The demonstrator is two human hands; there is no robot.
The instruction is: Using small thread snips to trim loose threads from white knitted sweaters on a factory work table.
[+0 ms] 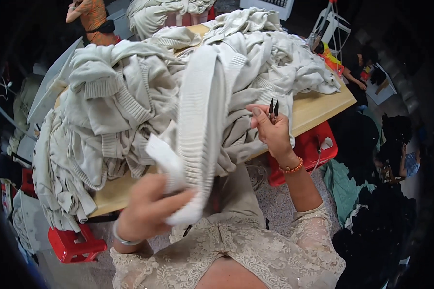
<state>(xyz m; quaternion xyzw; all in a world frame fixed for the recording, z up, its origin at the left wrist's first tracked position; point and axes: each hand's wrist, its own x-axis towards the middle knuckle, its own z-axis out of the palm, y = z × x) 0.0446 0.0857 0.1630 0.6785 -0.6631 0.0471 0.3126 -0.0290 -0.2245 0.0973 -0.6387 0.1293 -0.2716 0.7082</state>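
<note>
Head view: your left hand [152, 207], blurred, grasping a long off-white ribbed-knit band [196, 120], extended over the off-white knitted heap [113, 84] on the pale wooden counter [323, 107]; your right hand [276, 132] holding black pointed snips [273, 108]. Step, apparently: positioning the band. Next move likely calls for steadying it.

Matt, ribbed knit cloth [193, 115]; smooth wooden tabletop [320, 107]; glossy plastic stool [77, 243]; metal snips [276, 109]; textured lace sleeve [313, 232].
</note>
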